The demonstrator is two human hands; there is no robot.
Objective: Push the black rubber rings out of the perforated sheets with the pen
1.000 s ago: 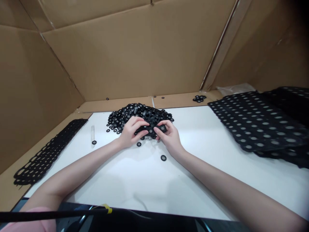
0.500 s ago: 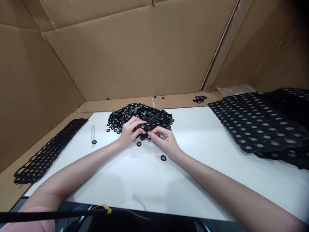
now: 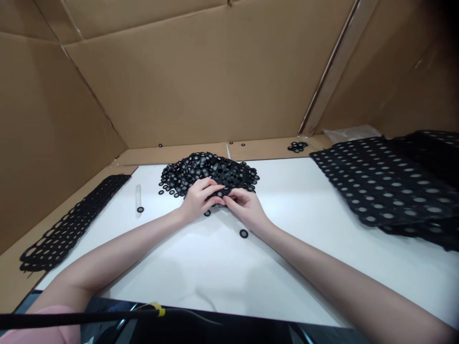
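Note:
A heap of small black rings with pale centres lies on the white board. At its near edge, both hands hold a piece of black perforated rubber sheet, which rests partly on the heap. My left hand has its thumb and fingers closed on the sheet from the left. Close beside it, my right hand pinches the sheet's near edge; the fingertips hide the exact spot. One loose ring lies just below my right hand, and another ring sits under my left fingertips.
Full perforated sheets with pale discs are stacked at right. Punched-out sheets lie along the left edge. A clear strip with a ring is at left. Cardboard walls enclose the back and sides. A dark cable crosses in front.
My left hand has shifted slightly right and nearer to me, bringing its fingertips against my right hand's. The held sheet has tipped a little; the right hand has barely moved.

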